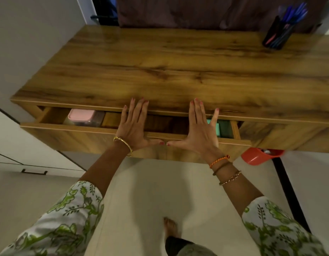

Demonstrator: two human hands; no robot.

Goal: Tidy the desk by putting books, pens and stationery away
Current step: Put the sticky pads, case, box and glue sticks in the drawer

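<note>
**Desk drawer partly open, both hands flat on its front**

Drawer (108, 132) of the wooden desk (178, 67) stands partly pulled out beneath the desktop edge, at the near left of the desk. Fingers of the left hand (134, 124) are extended and close together, tips reaching the desktop edge, palm resting on the top rim of the drawer front; they grip nothing. Fingers of the right hand (198, 128) are likewise straight, with the little finger splayed to the side, and hold nothing. The two thumbs point toward each other along the drawer front, tips nearly touching. A gold bangle (123, 143) circles the left wrist; an orange thread band (220, 160) and a bead bracelet (230, 178) sit on the right forearm. Both arms wear floral green-and-white sleeves.

Inside the drawer, a pink-lidded box (82, 117) lies at the left end and a teal object (222, 128) at the right end, partly covered by the right hand; its kind cannot be told. The drawer's middle is in shadow. A black pen holder (276, 34) full of blue pens stands at the far right of the desktop, blurred. An orange-red container (257, 156) shows below the desk, partly hidden. The floor is pale; a bare foot (170, 226) appears below.
</note>
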